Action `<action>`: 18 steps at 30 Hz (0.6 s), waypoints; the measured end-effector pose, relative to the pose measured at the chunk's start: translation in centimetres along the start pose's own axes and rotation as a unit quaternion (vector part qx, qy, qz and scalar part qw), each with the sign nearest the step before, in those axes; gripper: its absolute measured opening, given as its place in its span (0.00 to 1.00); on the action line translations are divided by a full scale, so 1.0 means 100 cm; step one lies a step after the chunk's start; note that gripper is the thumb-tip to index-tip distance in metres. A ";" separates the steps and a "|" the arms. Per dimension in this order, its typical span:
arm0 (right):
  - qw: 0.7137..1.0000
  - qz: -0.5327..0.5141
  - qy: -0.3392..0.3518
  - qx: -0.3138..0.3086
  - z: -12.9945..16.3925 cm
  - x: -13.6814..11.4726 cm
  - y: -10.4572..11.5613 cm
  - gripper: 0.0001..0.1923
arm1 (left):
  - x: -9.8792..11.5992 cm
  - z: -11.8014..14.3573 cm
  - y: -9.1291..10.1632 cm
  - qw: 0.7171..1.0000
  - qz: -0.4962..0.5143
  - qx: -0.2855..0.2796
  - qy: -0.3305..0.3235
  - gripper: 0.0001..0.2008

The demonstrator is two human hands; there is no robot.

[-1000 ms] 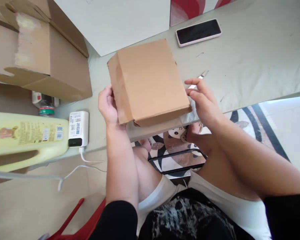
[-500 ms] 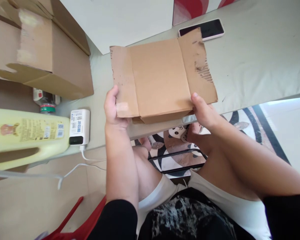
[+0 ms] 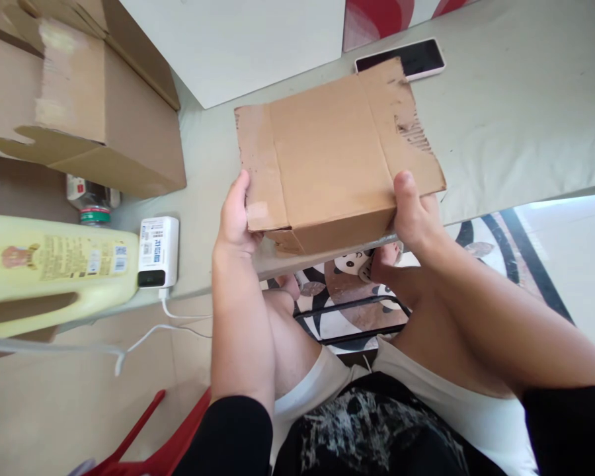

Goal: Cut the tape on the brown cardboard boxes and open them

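Centrally in the head view, a small cardboard box lies over the table's near edge, long axis running left to right. Left hand clasps its left flap, right hand its right flap, equally near. Its contents are hidden. Upper left, a larger carton gapes, inside unseen.

left hand: thumb up, curled, gripping | right hand: thumb up, curled, gripping

The cardboard box has shifted rightward (flaps now spread open), both hands following.
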State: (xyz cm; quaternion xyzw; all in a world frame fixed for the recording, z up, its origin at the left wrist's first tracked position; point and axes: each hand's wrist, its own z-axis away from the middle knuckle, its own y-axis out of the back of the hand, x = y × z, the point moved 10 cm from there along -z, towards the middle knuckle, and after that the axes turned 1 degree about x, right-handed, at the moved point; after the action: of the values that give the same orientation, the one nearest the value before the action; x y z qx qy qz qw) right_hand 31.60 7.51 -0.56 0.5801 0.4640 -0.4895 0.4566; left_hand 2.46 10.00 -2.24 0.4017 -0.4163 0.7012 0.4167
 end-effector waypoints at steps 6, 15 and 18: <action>0.992 0.031 0.039 0.112 -0.002 -0.034 0.019 0.20 | 0.009 -0.002 0.006 0.999 0.001 0.019 -0.043 0.12; 0.989 -0.065 -0.001 0.133 -0.006 -0.019 0.025 0.17 | 0.034 -0.005 0.018 0.985 -0.038 0.052 -0.160 0.11; 0.982 -0.100 -0.007 0.161 -0.007 -0.011 0.030 0.17 | 0.039 -0.009 0.022 0.971 -0.113 0.043 -0.207 0.14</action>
State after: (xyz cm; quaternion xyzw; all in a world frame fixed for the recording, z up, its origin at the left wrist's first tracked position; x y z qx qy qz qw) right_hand 34.52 7.68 0.83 0.5928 0.4318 -0.6054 0.3092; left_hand -1.08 11.08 0.45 0.6004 -0.4148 0.5680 0.3805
